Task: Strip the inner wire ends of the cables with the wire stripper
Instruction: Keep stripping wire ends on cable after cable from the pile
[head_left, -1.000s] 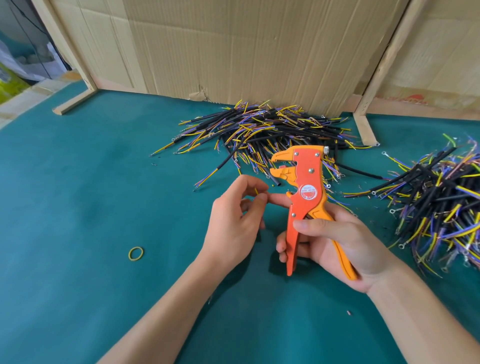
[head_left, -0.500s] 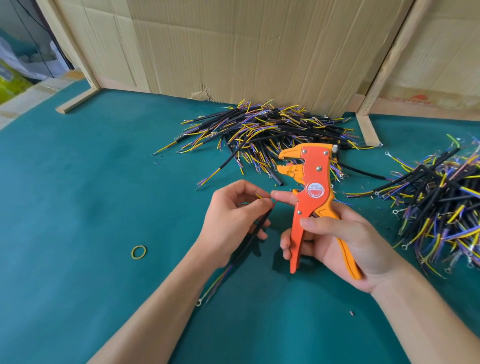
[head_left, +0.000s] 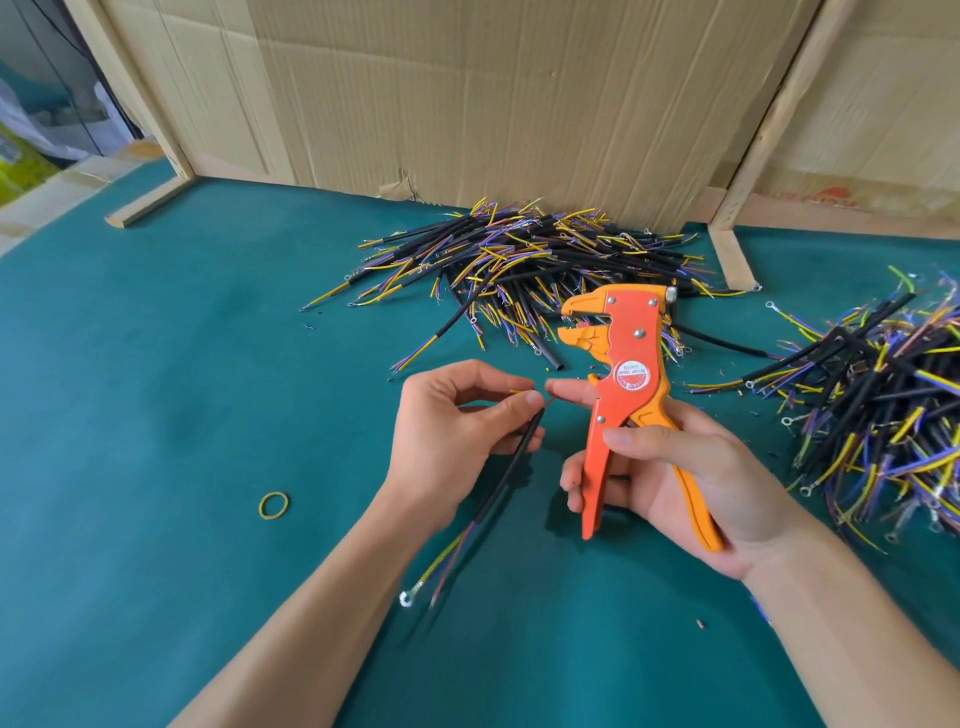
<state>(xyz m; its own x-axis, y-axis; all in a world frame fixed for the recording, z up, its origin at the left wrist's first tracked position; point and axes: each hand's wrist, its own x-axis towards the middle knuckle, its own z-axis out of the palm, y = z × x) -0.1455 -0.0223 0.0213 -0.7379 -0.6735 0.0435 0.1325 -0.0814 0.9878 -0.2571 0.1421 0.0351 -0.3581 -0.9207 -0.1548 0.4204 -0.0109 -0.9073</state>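
My right hand (head_left: 691, 467) grips the handles of an orange wire stripper (head_left: 628, 384), held upright with its jaws open and pointing left; its index finger reaches left toward the cable end. My left hand (head_left: 457, 431) pinches the top end of a black cable (head_left: 506, 478) between thumb and fingers. Thin yellow and red inner wires stick out at my fingertips, just below and left of the stripper's jaws. The cable hangs down to the lower left, where coloured wires and a ring terminal (head_left: 407, 598) show.
A pile of black cables (head_left: 524, 265) with yellow, blue and purple wires lies at the back centre against a cardboard wall (head_left: 467, 93). A second cable pile (head_left: 883, 405) sits at the right. A yellow rubber band (head_left: 274, 505) lies on the green mat (head_left: 156, 415).
The cable's black sheath has come into view below my left hand, which now holds it up by its end. The stripper has stayed upright in my right hand.
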